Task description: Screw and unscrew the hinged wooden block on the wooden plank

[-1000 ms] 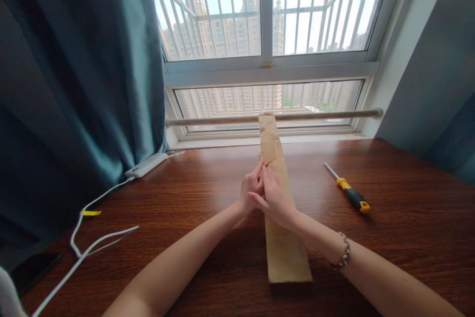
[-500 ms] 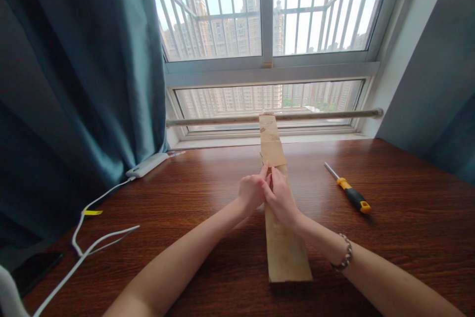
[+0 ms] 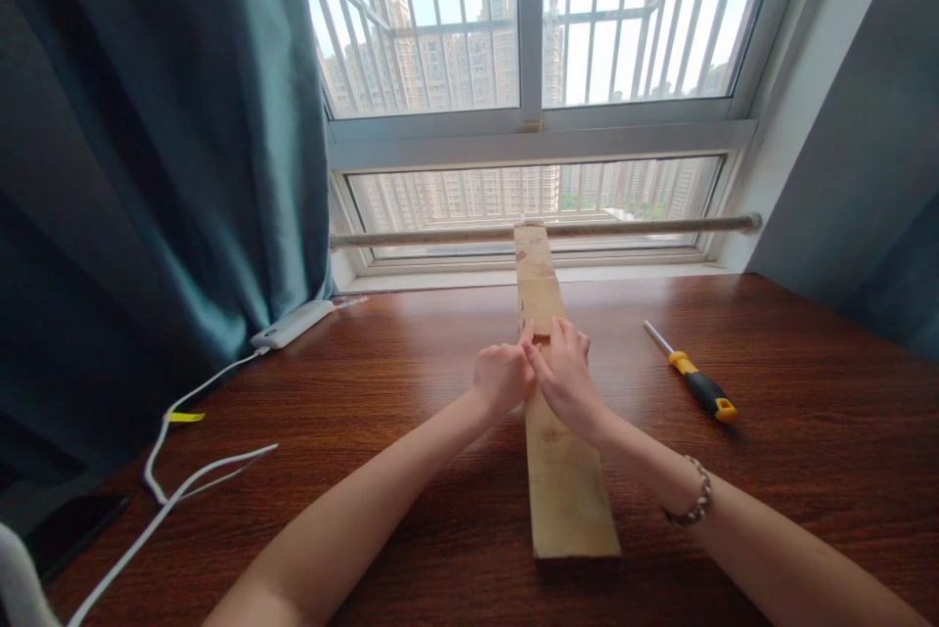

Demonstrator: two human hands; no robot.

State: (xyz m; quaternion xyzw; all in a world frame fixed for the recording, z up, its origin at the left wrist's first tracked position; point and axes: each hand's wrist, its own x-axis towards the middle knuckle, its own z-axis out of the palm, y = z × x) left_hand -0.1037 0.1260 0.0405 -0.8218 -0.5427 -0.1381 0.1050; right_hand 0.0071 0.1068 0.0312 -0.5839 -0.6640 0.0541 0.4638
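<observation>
A long, narrow cardboard box (image 3: 572,500) lies on the table, pointing away from me toward the window. My left hand (image 3: 503,375) is closed at its left side near the middle, with the index finger reaching to the edge of the upper cardboard layer. My right hand (image 3: 568,382) pinches that layer's near edge from the right, its thumb close to my left fingers. Between the hands a small dark gap shows under the edge. My fingertips partly hide the contact.
A screwdriver (image 3: 704,390) with a yellow and black handle lies to the right. On the left are a white power bank (image 3: 294,326), a white cable (image 3: 157,451) and a dark phone-like object (image 3: 73,534). A metal rail (image 3: 646,228) crosses before the window; a blue curtain (image 3: 183,118) hangs left.
My right hand has shifted slightly right, and its fingers have moved onto the near edge of the upper cardboard layer. A gap under that edge now shows. My left hand stays nearly in place.
</observation>
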